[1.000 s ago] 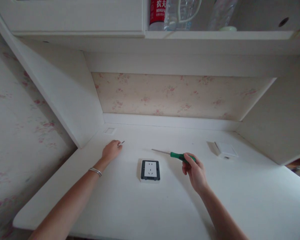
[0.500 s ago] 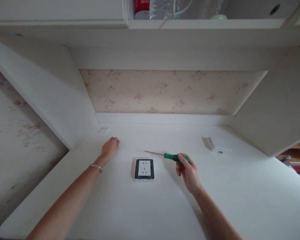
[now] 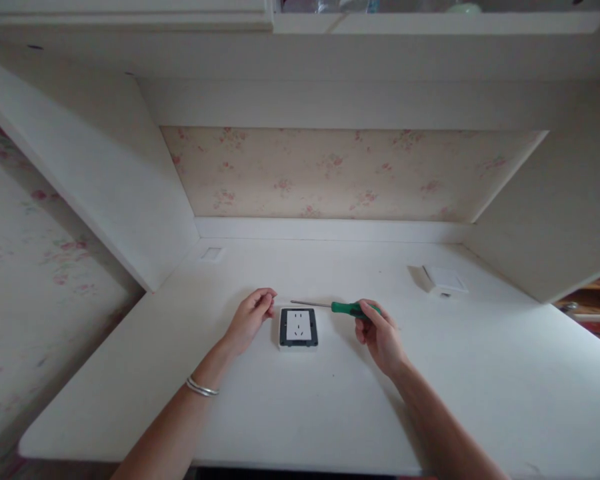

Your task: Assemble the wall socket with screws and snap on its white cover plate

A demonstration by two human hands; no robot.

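My right hand [image 3: 379, 333] is closed around the green handle of a screwdriver [image 3: 349, 308]. Its thin metal shaft points left, with the tip just above the back edge of a socket. That wall socket [image 3: 299, 325], a white centre in a dark frame on a white box, lies face up on the white desk between my hands. My left hand [image 3: 253, 317], a silver bangle at its wrist, is at the socket's upper left corner. Its thumb and fingers pinch a small dark screw [image 3: 275, 295], of which only the end shows.
A white boxy piece [image 3: 443, 280] lies at the back right of the desk [image 3: 260, 413]. Toward the back left corner is a flat white square frame [image 3: 212, 254]. White side panels rise on both sides, and a cabinet [image 3: 330, 57] overhangs the desk.
My left hand has moved right and nearer, from the back left of the desk to beside the socket. My right hand still holds the screwdriver in nearly the same spot. The view has tipped downward.
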